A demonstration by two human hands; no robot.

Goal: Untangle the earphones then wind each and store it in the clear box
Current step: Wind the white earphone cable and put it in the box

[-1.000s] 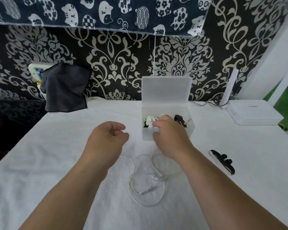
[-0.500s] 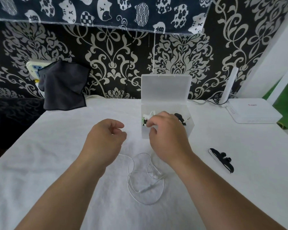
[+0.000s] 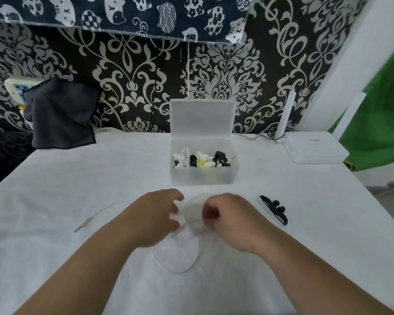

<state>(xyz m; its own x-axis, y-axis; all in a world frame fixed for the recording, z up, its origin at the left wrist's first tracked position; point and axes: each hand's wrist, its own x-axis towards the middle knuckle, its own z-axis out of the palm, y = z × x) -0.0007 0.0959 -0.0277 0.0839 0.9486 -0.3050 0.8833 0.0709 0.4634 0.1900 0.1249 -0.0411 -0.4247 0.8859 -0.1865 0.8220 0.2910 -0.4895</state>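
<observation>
The white-covered table (image 3: 55, 189) filled most of the view. A dark cloth (image 3: 59, 114) hung at its far left and a white router (image 3: 316, 151) sat at its far right. Between them stood the clear box (image 3: 201, 177), lid upright, with several wound earphones (image 3: 200, 160) inside. Both hands hovered close together just in front of the box. The left hand (image 3: 155, 217) pinched the white earphone (image 3: 175, 269) between thumb and fingers. The right hand (image 3: 230, 219) had its fingers curled inward, but blur hid whether it gripped the cable. The cable looped on the table below the hands, one end trailing left. A wound black earphone (image 3: 273, 210) lay just right of the right hand.
</observation>
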